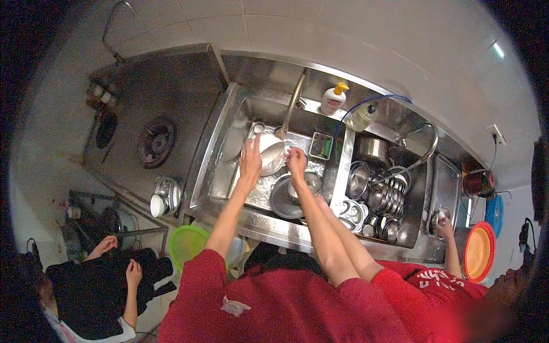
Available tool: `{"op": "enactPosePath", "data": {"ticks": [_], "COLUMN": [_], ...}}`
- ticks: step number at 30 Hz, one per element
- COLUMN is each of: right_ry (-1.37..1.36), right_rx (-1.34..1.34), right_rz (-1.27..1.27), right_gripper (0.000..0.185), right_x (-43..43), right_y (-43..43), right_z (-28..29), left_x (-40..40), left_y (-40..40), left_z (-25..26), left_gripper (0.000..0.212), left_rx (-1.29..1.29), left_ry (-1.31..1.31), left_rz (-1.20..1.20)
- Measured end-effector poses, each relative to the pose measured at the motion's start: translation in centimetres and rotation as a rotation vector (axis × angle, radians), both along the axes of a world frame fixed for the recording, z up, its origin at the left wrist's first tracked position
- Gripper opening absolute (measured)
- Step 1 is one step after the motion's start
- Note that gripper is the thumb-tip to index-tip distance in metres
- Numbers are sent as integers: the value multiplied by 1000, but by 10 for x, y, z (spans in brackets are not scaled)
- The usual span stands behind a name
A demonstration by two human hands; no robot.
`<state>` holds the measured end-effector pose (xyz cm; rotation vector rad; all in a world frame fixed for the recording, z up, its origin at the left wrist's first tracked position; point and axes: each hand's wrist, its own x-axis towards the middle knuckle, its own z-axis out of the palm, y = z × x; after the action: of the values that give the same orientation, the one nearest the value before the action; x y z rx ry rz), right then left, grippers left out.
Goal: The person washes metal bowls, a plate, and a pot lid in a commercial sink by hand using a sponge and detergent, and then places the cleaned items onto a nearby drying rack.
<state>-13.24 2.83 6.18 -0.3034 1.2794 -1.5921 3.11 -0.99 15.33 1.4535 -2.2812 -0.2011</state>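
My left hand point(251, 159) grips the left rim of a white bowl point(270, 154), which is tilted in the left basin of a stainless steel sink point(223, 154), beside the faucet spout point(295, 100). At the bowl's right side, my right hand point(297, 162) has its fingers bent around a small white thing, too small to tell what it is. Below my right hand, a grey basin point(285, 201) and a metal bowl point(315, 182) lie in the sink, partly hidden by my forearm. A tray with a green-edged sponge point(328, 148) sits to the right.
A pump bottle point(332, 100) and a clear bottle point(362, 116) stand on the back ledge. The right basin holds stacked metal bowls point(386, 197) and a pot point(373, 148). Close on my right, a co-worker in red reaches to a metal bowl point(441, 218). Another person point(107, 278) is at lower left.
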Motion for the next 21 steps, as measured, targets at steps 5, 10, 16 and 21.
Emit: {"op": "enactPosePath", "data": {"ticks": [5, 10, 16, 21], "right_ry": [-28, 626, 73, 231], "right_rx": [2, 111, 322, 104], "right_rz": [108, -18, 433, 102], "right_gripper": [22, 32, 63, 45], "right_x": [9, -30, 27, 12], "right_y": [-61, -77, -6, -8], "right_z": [2, -20, 56, 72], "left_x": [39, 28, 23, -43], "left_y": [18, 25, 10, 20], "left_z": [-4, 4, -6, -8], "left_gripper": [57, 60, 64, 64], "left_rx": [77, 90, 6, 49], "left_ry": [104, 84, 123, 221], "left_rz": [85, 46, 65, 15]}}
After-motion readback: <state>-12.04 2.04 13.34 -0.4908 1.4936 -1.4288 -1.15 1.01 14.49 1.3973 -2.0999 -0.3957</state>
